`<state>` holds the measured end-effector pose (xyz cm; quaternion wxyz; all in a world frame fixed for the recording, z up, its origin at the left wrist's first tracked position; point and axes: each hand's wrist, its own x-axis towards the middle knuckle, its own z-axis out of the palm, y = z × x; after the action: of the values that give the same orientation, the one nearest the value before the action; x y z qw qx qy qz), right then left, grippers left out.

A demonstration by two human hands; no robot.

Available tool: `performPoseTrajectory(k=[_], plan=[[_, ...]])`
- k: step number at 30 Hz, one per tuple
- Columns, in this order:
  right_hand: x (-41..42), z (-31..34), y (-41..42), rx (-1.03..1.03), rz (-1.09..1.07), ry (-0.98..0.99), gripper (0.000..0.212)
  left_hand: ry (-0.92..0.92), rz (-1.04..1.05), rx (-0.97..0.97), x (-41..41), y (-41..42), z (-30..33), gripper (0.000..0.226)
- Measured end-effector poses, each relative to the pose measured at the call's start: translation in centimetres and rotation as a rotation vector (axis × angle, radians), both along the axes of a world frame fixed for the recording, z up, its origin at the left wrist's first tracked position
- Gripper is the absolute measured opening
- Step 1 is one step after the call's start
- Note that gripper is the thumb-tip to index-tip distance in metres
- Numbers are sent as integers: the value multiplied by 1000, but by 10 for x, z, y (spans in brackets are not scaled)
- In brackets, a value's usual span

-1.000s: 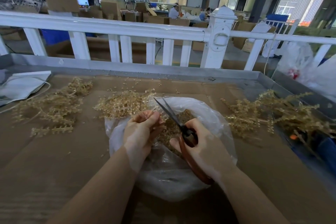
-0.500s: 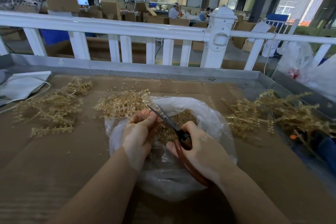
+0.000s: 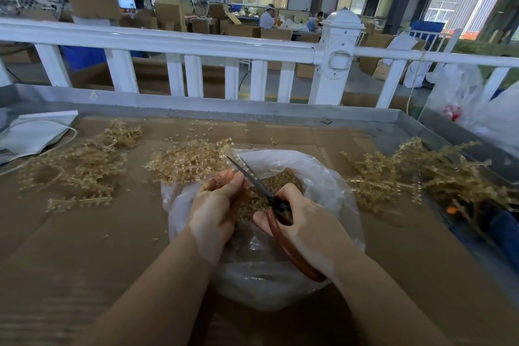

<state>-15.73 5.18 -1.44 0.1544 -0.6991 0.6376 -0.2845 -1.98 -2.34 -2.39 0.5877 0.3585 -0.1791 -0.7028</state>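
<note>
My right hand (image 3: 306,222) grips brown-handled scissors (image 3: 276,206) over an open clear plastic bag (image 3: 331,191). Their blades are parted and point up and to the left. My left hand (image 3: 214,206) is curled beside the blades and pinches a small tan plastic sprig at its fingertips, mostly hidden by the fingers. Cut tan bits (image 3: 283,181) fill the bag's middle between my hands.
Piles of tan plastic sprigs lie on the cardboard-covered table: one at left (image 3: 81,166), one behind the bag (image 3: 188,160), one at right (image 3: 415,174). A white pad with a cord (image 3: 31,132) sits far left. A white railing (image 3: 179,45) runs behind the table's metal rim.
The scissors have shifted left toward my left hand, and their blades stay parted. My left hand has barely moved.
</note>
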Motion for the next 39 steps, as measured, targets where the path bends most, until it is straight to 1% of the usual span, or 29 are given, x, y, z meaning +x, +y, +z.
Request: performPoseTrajectory(k=[12, 19, 23, 26, 29, 33, 39], plan=[[2, -6, -1, -101, -20, 28, 34, -77, -62, 15, 1, -3, -2, 18], [3, -11, -1, -161, -29, 61, 36, -110, -158, 10, 5, -5, -4, 8], [2, -13, 1, -175, -23, 54, 35, -58, -140, -17, 5, -6, -6, 11], [1, -12, 3, -169, -11, 67, 36, -40, -141, -43, 6, -7, -8, 13], [-1, -11, 5, -171, -5, 75, 36, -55, -171, -26, 7, -6, -8, 19], [1, -9, 7, -160, -2, 77, 35, -67, -143, 27, 6, -6, -8, 14], [4, -8, 4, -97, -2, 82, 35, -71, -156, 15, 4, -7, -9, 14]])
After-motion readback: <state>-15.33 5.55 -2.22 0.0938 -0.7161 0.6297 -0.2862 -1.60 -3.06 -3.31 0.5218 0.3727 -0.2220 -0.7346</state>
